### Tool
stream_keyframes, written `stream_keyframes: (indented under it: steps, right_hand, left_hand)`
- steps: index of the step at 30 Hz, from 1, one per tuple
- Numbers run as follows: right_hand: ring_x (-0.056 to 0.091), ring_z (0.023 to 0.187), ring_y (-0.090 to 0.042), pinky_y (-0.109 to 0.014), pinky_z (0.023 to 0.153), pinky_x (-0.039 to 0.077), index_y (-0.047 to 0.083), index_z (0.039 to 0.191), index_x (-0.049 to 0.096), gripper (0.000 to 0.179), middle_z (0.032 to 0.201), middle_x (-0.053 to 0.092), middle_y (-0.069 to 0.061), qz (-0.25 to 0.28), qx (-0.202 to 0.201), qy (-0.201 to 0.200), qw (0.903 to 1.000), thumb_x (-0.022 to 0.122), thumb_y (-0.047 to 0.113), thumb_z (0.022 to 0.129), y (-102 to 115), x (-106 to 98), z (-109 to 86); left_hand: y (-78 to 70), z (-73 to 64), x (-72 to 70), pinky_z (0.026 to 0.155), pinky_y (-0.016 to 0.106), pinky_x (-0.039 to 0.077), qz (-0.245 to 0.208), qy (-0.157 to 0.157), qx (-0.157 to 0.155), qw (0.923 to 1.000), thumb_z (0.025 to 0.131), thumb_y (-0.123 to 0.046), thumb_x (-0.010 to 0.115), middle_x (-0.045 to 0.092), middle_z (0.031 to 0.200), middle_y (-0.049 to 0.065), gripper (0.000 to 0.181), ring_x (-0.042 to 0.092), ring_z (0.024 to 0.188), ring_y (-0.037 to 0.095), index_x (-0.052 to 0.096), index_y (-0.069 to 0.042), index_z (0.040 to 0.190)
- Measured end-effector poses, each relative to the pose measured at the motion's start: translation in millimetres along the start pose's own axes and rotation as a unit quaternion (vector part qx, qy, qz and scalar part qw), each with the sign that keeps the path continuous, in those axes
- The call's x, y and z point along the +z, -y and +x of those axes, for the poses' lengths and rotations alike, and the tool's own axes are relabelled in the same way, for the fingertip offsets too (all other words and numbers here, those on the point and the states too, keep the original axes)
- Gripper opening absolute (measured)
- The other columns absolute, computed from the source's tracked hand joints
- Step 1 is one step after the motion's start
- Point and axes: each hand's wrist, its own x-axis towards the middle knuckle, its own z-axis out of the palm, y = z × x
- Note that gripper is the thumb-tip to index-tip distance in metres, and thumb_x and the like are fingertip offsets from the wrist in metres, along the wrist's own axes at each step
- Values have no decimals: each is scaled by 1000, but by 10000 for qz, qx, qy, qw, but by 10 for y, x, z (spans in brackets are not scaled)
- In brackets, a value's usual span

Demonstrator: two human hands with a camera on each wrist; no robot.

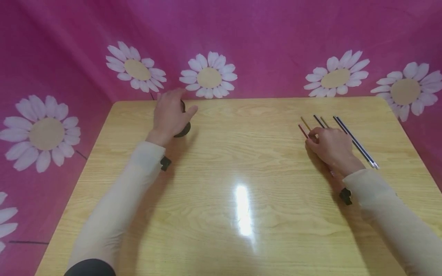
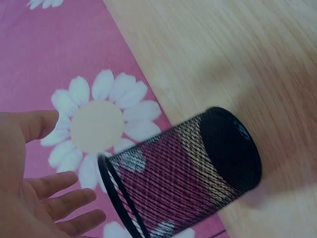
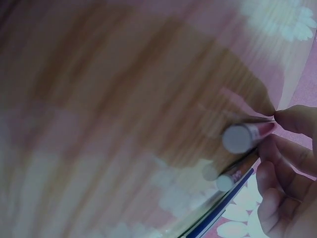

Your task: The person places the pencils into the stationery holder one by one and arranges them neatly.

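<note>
A black mesh pencil cup is near the table's far left, its rim toward my left hand. In the head view that hand covers much of the cup. The left wrist view shows the left hand beside the rim with fingers extended and nothing in its grasp. At the right, my right hand is over several pencils. Its thumb and index finger pinch a red pencil, whose pale end shows in the right wrist view. A yellow pencil and a dark blue pencil lie partly under the hand.
Two blue-and-white striped pencils lie just right of the right hand. Pink cloth with white daisies rises behind the wooden table and along its sides. A bright glare shines on the tabletop.
</note>
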Motion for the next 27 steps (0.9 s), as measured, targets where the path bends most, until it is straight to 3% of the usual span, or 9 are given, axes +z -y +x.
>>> stream_keyframes:
  steps: [3, 7, 15, 21, 27]
  right_hand:
    - [57, 74, -36, -48, 62, 45, -2, 119, 73, 30, 78, 67, -11, -10, -13, -16, 10000, 69, 24, 104, 5, -1, -2]
    - [57, 75, -36, -48, 61, 45, -2, 120, 73, 32, 80, 68, -12, -18, 9, -7, 10000, 69, 25, 104, 4, 2, -4]
    - [57, 76, -38, -51, 63, 46, -1, 119, 73, 31, 81, 67, -12, -1, 26, -17, 10000, 68, 26, 104, -11, 9, -5]
    - [57, 75, -37, -52, 63, 45, -1, 118, 73, 29, 79, 66, -11, 32, -4, -36, 10000, 69, 25, 104, -10, -1, -15]
    - [57, 74, -36, -48, 61, 43, -2, 117, 73, 29, 77, 65, -10, 84, -29, -22, 10000, 69, 24, 104, -10, 9, -16]
  left_hand:
    - [93, 12, -14, 130, 56, 19, -33, -79, -142, 9999, 102, -35, 75, 55, 157, 22, 70, 44, 149, 42, 52, 2, 157]
    - [202, 12, -35, 132, 59, 11, -202, -63, -449, 9988, 101, -40, 76, 47, 166, 20, 82, 37, 155, 41, 42, 1, 163]
    - [346, -29, -57, 130, 59, 19, -665, 88, -952, 9932, 94, -50, 81, 31, 176, 15, 106, 27, 160, 41, 24, -7, 173]
    - [450, -89, -11, 128, 65, 22, -1265, 181, -1229, 9842, 90, -51, 87, 21, 179, 11, 119, 20, 162, 38, 14, -13, 176]
    - [566, -139, 73, 128, 61, 24, -1841, 77, -1418, 9726, 86, -48, 92, 18, 179, 15, 127, 20, 162, 37, 9, -15, 176]
